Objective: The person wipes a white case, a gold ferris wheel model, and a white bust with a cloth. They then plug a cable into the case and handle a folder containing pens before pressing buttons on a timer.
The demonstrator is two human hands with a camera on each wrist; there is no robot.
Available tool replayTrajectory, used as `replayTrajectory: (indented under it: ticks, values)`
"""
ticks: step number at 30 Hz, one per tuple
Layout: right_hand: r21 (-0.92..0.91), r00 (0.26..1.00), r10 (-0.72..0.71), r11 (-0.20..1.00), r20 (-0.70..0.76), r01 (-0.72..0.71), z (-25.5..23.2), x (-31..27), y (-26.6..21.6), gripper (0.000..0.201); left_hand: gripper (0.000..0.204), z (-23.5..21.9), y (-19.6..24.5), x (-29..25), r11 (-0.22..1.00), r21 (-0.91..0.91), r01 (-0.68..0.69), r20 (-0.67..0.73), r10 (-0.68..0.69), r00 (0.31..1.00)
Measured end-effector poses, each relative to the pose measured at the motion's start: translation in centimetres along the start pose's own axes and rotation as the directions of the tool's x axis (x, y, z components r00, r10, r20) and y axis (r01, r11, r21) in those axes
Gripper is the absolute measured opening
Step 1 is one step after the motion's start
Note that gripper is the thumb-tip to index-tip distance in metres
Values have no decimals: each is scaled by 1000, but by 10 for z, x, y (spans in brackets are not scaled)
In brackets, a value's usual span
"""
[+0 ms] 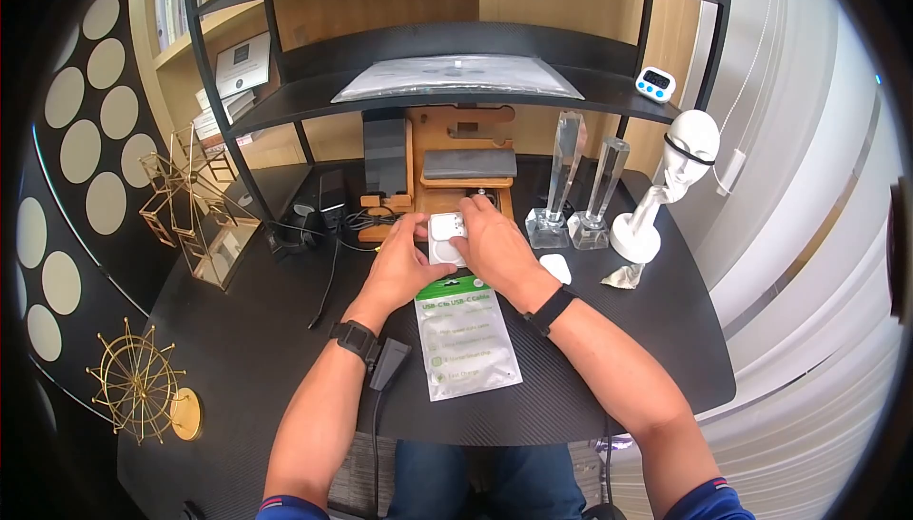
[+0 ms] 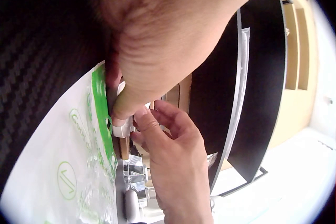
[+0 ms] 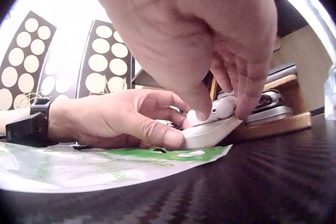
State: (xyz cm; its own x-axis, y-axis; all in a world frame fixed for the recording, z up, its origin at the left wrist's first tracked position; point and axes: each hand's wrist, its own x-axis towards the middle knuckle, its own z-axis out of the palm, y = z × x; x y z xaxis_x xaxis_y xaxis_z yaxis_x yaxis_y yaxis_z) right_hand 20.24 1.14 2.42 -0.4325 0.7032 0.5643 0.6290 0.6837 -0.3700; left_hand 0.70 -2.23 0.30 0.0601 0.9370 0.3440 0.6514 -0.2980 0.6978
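A shallow white box [image 1: 443, 252] with a round outline on its face lies just beyond the plastic cable bag [image 1: 471, 344]. My left hand [image 1: 394, 268] grips this box by its near and left sides, thumb along the near edge. From above, my right hand [image 1: 501, 252] pinches a small white rounded piece [image 3: 226, 107] at the top of the box; its fingers partly cover it, and I cannot tell what it is. The bag has a green header and reads "USB-C to USB-C Cable". A small white rounded case [image 1: 554, 268] lies near the right wrist.
Behind the hands stands a wooden organizer [image 1: 437, 198]. Two crystal trophies [image 1: 568, 177] and a white head sculpture [image 1: 687, 154] stand at right. Black cables and a dark device [image 1: 332, 191] are at left, with a gold wheel ornament [image 1: 141, 392] nearer. A shelf [image 1: 314, 106] spans the back.
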Motion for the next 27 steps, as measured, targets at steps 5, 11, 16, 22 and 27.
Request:
replayTrajectory:
  ticks: [5,11,16,22,27]
  values:
    - [-4,1000,17,1000,-3,-17,7,-1,6,47,88,-2,4,0,998,-25,53,11,-53,999]
    - [-4,999,44,999,12,-44,8,1,10,50,91,1,-3,1,999,-31,38,14,-38,999]
    - [-35,993,121,992,-7,-121,3,0,5,47,86,0,1,0,999,-32,40,10,-40,999]
    - [-68,993,116,991,9,-115,10,0,11,37,73,1,-4,1,1000,-18,13,7,-13,1000]
    - [-46,995,99,994,9,-98,11,0,11,36,70,2,-3,1,1000,-27,10,11,-9,1000]
